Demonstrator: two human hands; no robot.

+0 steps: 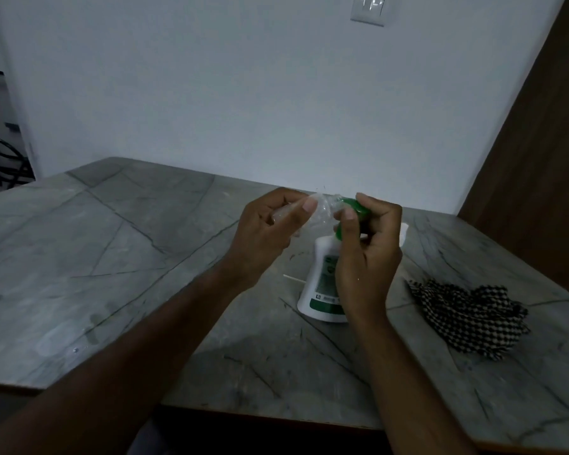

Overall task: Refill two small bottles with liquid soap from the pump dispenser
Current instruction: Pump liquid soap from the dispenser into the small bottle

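Note:
A white pump dispenser (322,284) with a green label stands on the grey marble table (145,257). Its green pump head (353,213) is gripped by my right hand (367,254), fingers and thumb curled round it. My left hand (266,231) holds a small clear bottle (319,210) on its side, its mouth against the pump's nozzle. The bottle's body is mostly hidden in my fist. A second small bottle is not plainly visible.
A black-and-white checked cloth (470,318) lies crumpled on the table to the right. A thin pale stick (293,279) lies left of the dispenser. Something white (404,233) peeks out behind my right hand. A wall stands behind the table, a brown panel at right.

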